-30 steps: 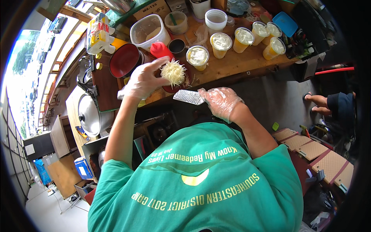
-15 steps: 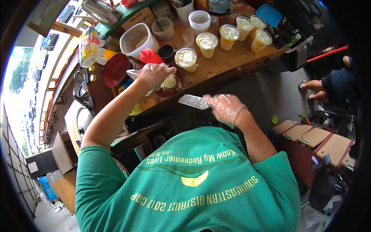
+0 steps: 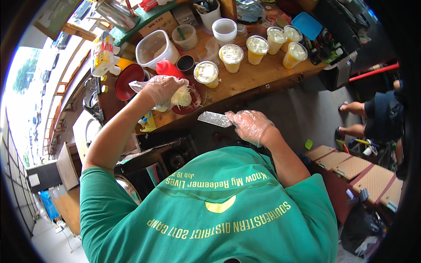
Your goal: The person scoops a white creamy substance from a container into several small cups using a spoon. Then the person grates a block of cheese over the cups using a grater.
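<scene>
Grater (image 3: 214,119) and shreds (image 3: 181,97)
Right hand (image 3: 251,126) holds grater by one end, presumably clear of its rough face; left hand (image 3: 163,90) curls over shreds, grip unclear.

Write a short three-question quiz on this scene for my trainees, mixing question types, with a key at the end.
1. True or false: the pale shredded food is nearer the person's right hand than their left hand.
2. Count: how many white-topped cups stand on the wooden table?
3. Fill in: the metal grater is held in the person's ____ hand.

Key: 1. False; 2. Six; 3. Right.
</scene>
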Available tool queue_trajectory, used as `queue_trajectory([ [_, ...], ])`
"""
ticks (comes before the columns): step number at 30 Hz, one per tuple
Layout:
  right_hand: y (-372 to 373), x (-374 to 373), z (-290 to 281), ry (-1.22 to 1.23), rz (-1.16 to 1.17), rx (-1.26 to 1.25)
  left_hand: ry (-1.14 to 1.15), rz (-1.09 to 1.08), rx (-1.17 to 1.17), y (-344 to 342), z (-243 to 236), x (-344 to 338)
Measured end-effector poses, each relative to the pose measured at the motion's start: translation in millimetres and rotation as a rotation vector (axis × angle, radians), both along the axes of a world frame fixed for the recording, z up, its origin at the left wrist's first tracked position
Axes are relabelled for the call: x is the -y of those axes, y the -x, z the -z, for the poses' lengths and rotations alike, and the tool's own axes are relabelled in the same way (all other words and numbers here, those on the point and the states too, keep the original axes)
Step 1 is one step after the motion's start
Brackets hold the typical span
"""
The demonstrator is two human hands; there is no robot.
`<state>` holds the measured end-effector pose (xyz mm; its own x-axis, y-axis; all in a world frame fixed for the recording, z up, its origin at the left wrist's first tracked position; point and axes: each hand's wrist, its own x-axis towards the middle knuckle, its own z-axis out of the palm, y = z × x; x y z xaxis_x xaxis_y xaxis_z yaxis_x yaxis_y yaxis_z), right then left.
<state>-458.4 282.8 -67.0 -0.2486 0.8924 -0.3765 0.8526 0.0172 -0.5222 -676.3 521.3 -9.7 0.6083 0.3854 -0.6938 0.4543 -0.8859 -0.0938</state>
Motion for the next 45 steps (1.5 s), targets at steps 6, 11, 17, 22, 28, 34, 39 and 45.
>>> queue_trajectory([
  [6,-24.6,-15.2,7.5,-0.004,-0.076,-0.012,-0.044,-0.045,0.029,-21.3,-51.9,10.7],
  [11,-64.2,-10.8,5.0,0.016,-0.083,0.010,-0.070,-0.003,0.071,-67.1,-96.2,28.5],
  [17,-123.2,9.0,15.6,0.081,-0.014,0.082,0.035,0.000,0.166,-155.8,-87.6,47.5],
  [22,-173.4,28.8,32.8,0.093,0.045,0.096,0.025,0.090,0.222,-244.8,-40.7,64.9],
  [28,-228.1,42.3,52.7,0.113,0.124,0.073,0.060,0.060,0.304,-336.9,11.8,70.0],
  [34,-260.7,42.6,69.0,0.071,0.162,0.042,0.071,-0.025,0.134,-397.3,53.3,54.8],
  [39,-275.9,39.1,77.7,0.049,0.169,0.007,0.064,-0.088,0.116,-404.2,75.5,46.2],
  [45,-283.9,36.5,84.5,0.033,0.150,0.009,0.023,-0.074,0.162,-402.1,77.2,47.9],
])
